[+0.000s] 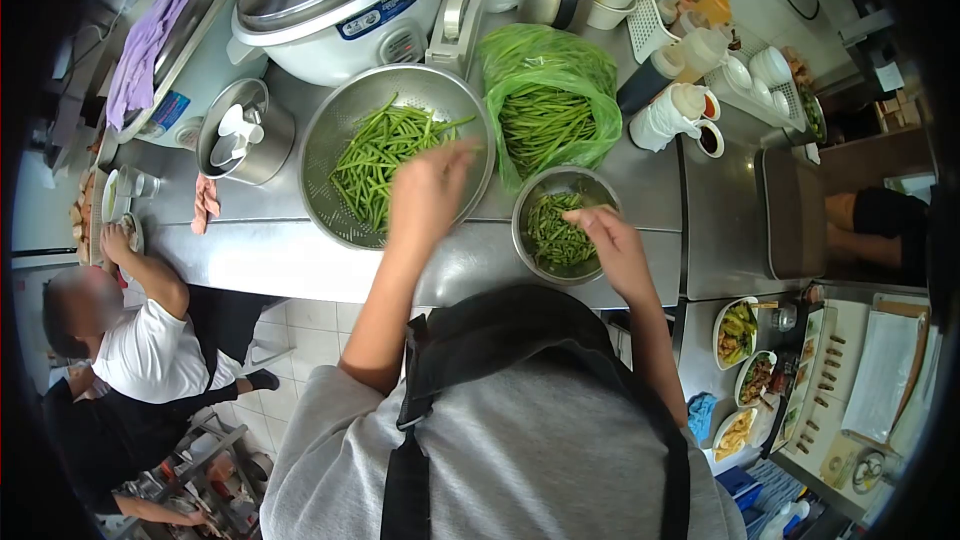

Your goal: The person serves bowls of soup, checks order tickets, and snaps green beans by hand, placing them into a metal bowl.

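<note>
My left hand (428,192) is over the right side of a large perforated metal colander (318,175). Its fingers look stretched out, slightly smeared, with nothing visible in them. Long green beans (375,165) lie heaped inside the colander. My right hand (612,245) is at the right rim of a small metal bowl (530,262). Its thumb and fingertips are pressed together above the short green bean pieces (553,230) in the bowl; whatever they pinch is too small to make out. Behind the bowl, a green plastic bag (545,48) stands open, full of whole green beans (548,125).
A big rice cooker (335,0), a tape dispenser (455,30) and a metal pot (275,145) with white utensils stand at the back left. Sauce bottles (650,75) are on the right. Filled dishes (735,335) sit lower right. Two people (150,350) are at left.
</note>
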The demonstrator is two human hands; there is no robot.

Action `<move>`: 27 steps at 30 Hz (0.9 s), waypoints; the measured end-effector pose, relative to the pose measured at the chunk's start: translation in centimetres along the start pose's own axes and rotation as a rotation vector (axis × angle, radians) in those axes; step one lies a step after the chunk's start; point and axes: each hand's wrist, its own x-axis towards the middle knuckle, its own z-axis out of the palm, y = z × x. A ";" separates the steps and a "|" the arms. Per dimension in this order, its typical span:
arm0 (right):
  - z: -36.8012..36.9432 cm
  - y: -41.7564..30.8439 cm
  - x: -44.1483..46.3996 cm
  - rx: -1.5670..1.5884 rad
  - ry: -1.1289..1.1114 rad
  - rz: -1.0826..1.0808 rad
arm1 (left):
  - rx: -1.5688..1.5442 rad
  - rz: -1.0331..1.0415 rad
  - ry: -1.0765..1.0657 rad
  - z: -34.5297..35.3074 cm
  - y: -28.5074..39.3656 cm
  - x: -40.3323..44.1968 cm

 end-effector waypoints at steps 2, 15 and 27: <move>0.4 1.7 -0.3 -0.422 0.071 -0.271 | 0.489 0.300 0.371 -0.9 -2.2 1.9; 0.5 0.5 -0.2 -0.145 -0.053 -0.103 | 0.859 0.378 -0.097 10.2 -1.7 11.6; 0.8 -4.0 1.6 0.150 0.230 -0.072 | -0.474 0.166 -0.232 0.6 5.9 5.2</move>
